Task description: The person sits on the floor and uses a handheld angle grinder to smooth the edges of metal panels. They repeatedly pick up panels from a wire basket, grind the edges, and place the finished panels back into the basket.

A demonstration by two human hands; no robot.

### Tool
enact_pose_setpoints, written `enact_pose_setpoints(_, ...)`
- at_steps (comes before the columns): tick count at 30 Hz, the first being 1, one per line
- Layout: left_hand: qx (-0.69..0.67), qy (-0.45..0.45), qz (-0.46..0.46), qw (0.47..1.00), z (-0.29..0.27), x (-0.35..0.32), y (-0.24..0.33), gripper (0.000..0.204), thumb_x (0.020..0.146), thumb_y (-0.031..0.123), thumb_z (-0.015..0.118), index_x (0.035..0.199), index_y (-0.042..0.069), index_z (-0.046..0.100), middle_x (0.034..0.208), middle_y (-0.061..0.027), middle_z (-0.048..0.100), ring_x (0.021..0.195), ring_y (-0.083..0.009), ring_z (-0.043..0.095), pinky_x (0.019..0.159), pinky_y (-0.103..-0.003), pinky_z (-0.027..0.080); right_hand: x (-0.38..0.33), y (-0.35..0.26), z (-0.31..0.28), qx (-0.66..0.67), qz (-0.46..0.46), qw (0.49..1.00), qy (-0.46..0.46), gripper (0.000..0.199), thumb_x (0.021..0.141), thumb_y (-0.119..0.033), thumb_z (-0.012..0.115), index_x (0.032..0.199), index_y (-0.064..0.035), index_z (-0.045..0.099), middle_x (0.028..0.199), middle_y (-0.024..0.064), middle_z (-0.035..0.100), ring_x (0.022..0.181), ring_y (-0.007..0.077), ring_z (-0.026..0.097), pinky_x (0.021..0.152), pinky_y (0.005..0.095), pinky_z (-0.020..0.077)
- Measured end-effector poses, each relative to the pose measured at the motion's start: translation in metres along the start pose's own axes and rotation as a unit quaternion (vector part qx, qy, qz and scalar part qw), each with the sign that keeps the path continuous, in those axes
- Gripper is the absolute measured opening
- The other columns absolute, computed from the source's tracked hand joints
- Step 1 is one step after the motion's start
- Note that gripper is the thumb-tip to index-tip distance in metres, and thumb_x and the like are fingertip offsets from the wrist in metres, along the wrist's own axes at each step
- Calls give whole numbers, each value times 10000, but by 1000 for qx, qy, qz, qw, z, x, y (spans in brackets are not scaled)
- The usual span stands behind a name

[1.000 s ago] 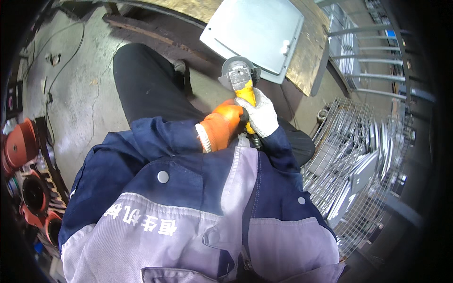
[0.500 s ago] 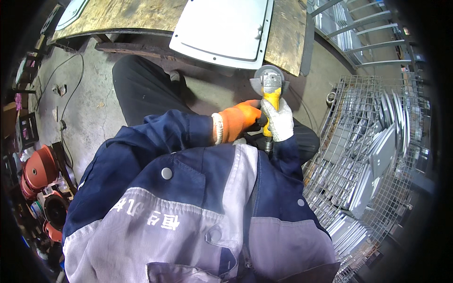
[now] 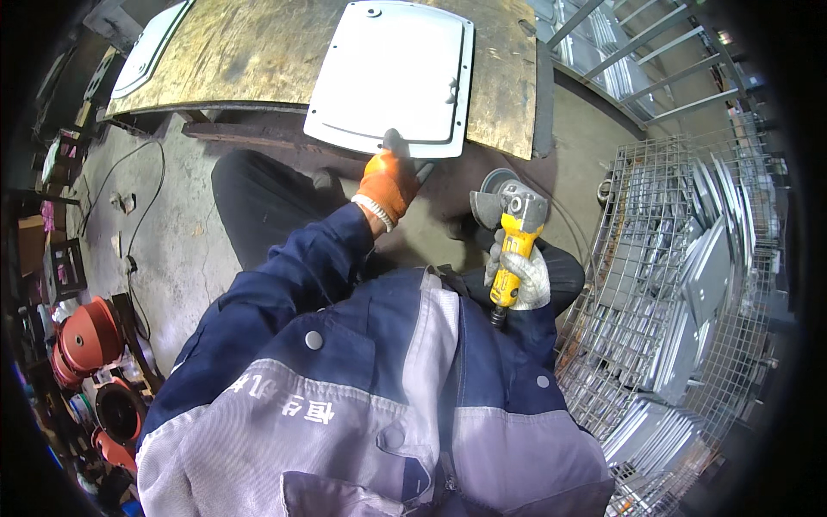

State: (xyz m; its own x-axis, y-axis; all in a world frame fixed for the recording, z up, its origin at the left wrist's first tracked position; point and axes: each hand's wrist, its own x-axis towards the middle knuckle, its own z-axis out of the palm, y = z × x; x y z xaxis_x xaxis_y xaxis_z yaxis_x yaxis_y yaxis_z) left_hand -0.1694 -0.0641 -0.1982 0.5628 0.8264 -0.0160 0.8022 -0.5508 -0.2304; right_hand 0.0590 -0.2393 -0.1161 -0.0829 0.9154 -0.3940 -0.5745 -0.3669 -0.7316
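A pale grey-white metal panel (image 3: pixel 392 73) with small holes along its rim lies on the wooden bench top, its near edge at the bench's front. My left hand (image 3: pixel 386 185), in an orange glove with dark fingertips, reaches to that near edge. One finger stretches onto the panel's rim, and the thumb side stands apart to the right. Gloved in white, my right hand (image 3: pixel 536 280) is closed around the yellow body of an angle grinder (image 3: pixel 519 237). The grinder's grey head and guarded disc point away from me, to the right of the panel and nearer me.
The worn wooden bench (image 3: pixel 233 60) carries a second pale panel (image 3: pixel 153 53) at far left. At right stands a wire mesh cage (image 3: pixel 633 233) with stacked metal plates (image 3: pixel 706 276). Red round housings (image 3: pixel 90 336) sit at lower left. A cable (image 3: pixel 162 185) crosses the floor.
My left hand has left the grinder and moved forward and left to the panel's near edge. My right hand has drawn the grinder back toward me and slightly right.
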Motion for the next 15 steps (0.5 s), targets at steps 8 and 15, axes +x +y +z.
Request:
enact_pose_setpoints(8, -852, 73, -220, 469, 111, -55, -85, 553, 903, 425, 577, 1216, -28, 526, 1154, -163, 613, 1053, -294, 590, 911, -341, 491, -12, 1, 10, -43, 66, 996, -46, 536, 703, -76, 728, 1191, -29, 511, 998, 95, 618, 817, 203, 643, 707, 342, 555)
enact_pose_setpoints(15, -859, 21, -193, 473, 81, -92, -177, 286, 942, 331, 593, 1021, 56, 593, 780, -15, 583, 712, -173, 582, 638, -313, 491, 8, 5, 39, -140, 124, 980, -62, 494, 725, -57, 754, 1164, 11, 539, 923, 98, 635, 749, 195, 639, 673, 315, 540)
